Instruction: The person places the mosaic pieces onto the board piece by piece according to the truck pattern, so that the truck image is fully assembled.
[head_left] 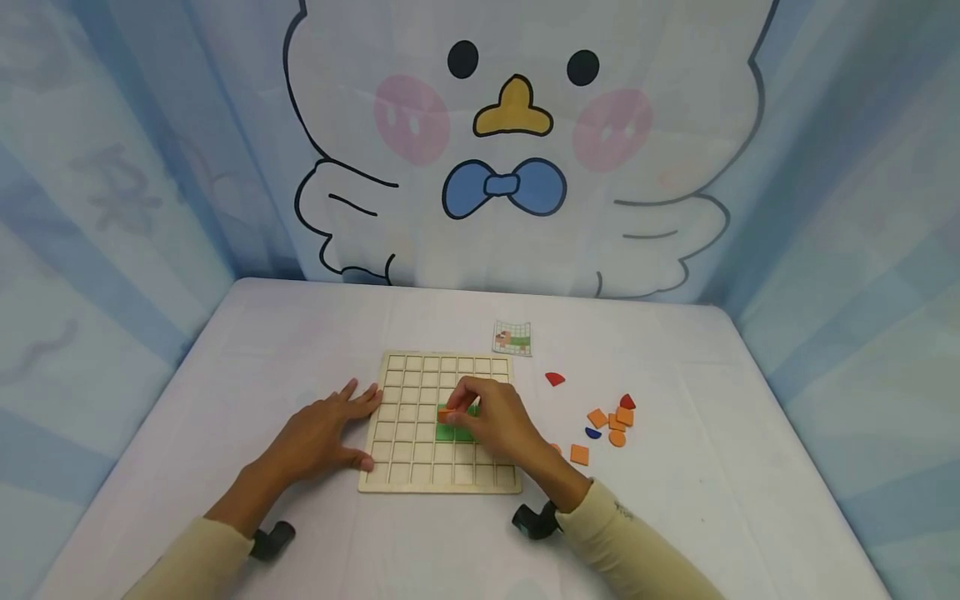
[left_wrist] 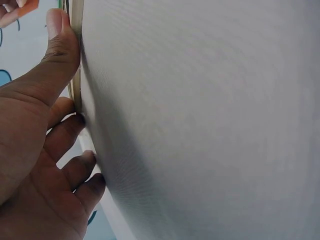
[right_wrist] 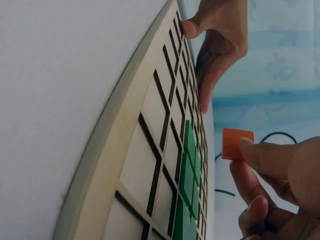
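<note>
A wooden grid board (head_left: pixel 405 475) lies on the white table, with several green square tiles (head_left: pixel 446 433) set in its middle cells. Between thumb and fingers, my right hand (head_left: pixel 495 421) pinches an orange square tile (right_wrist: pixel 232 144). In the right wrist view that tile is held apart from the board, over the green tiles. At the board's left edge rests my left hand (head_left: pixel 326 433), fingers spread. Its thumb (left_wrist: pixel 62 47) touches the board's side in the left wrist view. My right hand hides part of the green tiles in the head view.
Right of the board lie loose orange tiles (head_left: pixel 580 454), a dark blue half-round piece (head_left: pixel 593 433) and red wedge pieces (head_left: pixel 554 378). Behind the board is a small pattern card (head_left: pixel 512 339). A curtain (head_left: pixel 510 250) with a cartoon bird hangs at the back.
</note>
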